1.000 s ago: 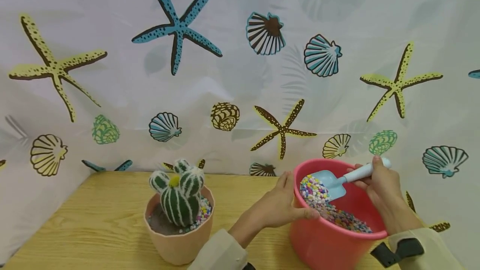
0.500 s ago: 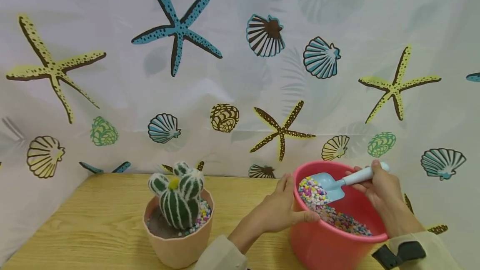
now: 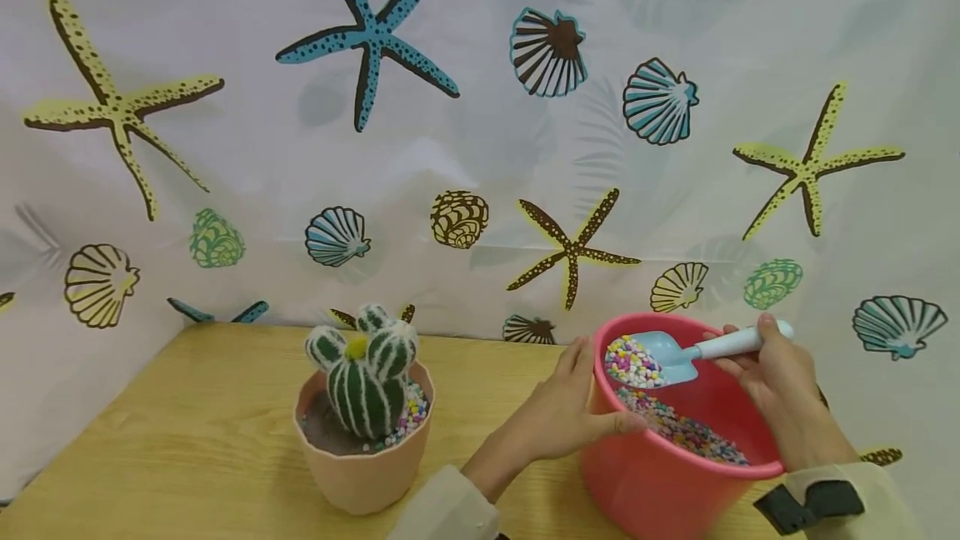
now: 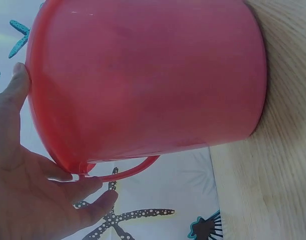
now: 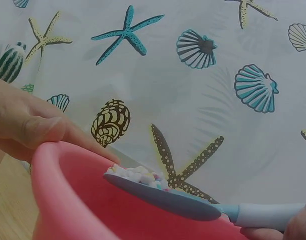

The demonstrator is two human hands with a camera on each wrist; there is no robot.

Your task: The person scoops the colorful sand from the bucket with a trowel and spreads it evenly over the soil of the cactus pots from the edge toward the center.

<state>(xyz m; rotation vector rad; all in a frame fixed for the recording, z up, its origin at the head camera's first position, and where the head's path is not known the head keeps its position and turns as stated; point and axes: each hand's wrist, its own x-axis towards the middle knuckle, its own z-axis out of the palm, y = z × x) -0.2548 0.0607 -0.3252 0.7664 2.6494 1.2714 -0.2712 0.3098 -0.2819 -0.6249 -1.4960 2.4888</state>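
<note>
My right hand [image 3: 783, 386] grips the handle of a light blue hand trowel [image 3: 678, 357] over the mouth of a red bucket [image 3: 637, 473]. Small multicoloured pebbles [image 3: 633, 363] are heaped on the trowel's blade. More pebbles [image 3: 693, 433] lie inside the bucket. At the bucket's left side, my left hand [image 3: 558, 415] rests against the rim, thumb and fingers spread and fairly straight. The left wrist view shows its fingers beside the bucket's handle [image 4: 130, 172]. Seen from the right wrist, the blade [image 5: 163, 200] lies nearly level, its tip close to the left hand [image 5: 32, 122].
To the left on the wooden table [image 3: 172, 432] stands a peach pot [image 3: 360, 477] with a toy cactus [image 3: 363, 398] in it. Grey filling and coloured pebbles surround the cactus. Behind the table hangs a curtain [image 3: 465, 298] printed with starfish and shells.
The loaded trowel has risen slightly above the pebbles in the bucket, and its blade is a little more level. My left hand stays at the rim. The head view has shifted slightly.
</note>
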